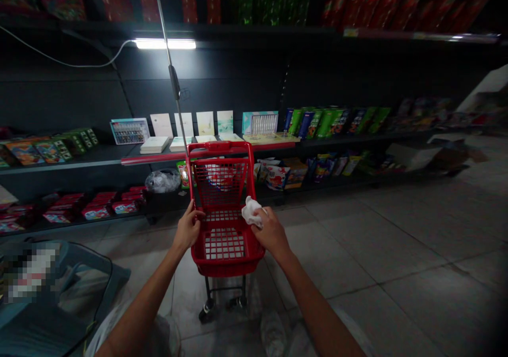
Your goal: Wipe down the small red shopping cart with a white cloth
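Note:
A small red plastic shopping cart (pixel 227 264) on black wheels stands in front of me, its mesh basket tilted up towards the shelves. My left hand (pixel 187 225) grips the basket's left rim. My right hand (pixel 271 233) is shut on a crumpled white cloth (pixel 251 212) and rests over the right rim. A thin metal pole (pixel 171 71) rises from the cart's left side. Nothing shows inside the basket's near part; coloured packaging is visible through its far mesh.
Dark shelves (pixel 254 145) with books, boxes and green and red packets run ahead. A strip light (pixel 165 44) hangs above them. A blue plastic stool (pixel 75 277) with a blurred object stands at lower left. Floor tiles (pixel 377 240) extend right towards cardboard boxes (pixel 420 155).

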Demonstrator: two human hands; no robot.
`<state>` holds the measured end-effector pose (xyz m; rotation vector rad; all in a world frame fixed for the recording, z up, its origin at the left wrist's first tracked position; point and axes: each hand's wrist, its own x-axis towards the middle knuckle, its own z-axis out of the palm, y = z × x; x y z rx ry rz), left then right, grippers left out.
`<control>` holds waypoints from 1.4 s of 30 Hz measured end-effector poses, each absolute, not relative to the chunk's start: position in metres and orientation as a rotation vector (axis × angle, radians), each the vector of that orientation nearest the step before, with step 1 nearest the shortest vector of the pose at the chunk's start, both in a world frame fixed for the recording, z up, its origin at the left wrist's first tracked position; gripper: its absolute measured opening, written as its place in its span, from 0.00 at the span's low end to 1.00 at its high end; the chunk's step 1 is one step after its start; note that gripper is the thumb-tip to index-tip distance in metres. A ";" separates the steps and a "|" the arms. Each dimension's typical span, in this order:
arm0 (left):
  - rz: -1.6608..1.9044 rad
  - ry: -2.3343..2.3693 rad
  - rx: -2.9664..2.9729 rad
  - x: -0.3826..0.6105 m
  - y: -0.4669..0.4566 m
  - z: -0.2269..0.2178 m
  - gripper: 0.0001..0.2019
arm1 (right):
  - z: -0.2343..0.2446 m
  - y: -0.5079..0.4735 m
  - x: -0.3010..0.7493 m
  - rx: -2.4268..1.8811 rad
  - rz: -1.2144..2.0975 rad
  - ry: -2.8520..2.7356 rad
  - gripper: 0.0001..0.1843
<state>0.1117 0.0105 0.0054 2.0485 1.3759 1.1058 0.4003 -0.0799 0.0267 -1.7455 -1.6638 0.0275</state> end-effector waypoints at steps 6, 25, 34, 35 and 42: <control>1.148 1.318 2.075 0.098 0.011 0.005 0.20 | 0.028 -0.081 0.391 -1.787 0.029 -1.723 0.11; 1.026 1.250 2.161 0.098 0.016 0.006 0.27 | -0.002 0.016 0.419 -1.655 0.036 -1.845 0.28; 1.034 1.244 2.099 0.106 0.018 -0.001 0.26 | -0.001 0.039 0.424 -1.711 0.040 -1.721 0.32; 1.054 1.239 2.084 0.105 0.018 -0.002 0.25 | -0.001 0.037 0.422 -1.718 0.046 -1.729 0.33; 1.166 1.241 2.037 0.098 0.010 -0.003 0.22 | 0.004 0.014 0.412 -1.741 0.067 -1.802 0.33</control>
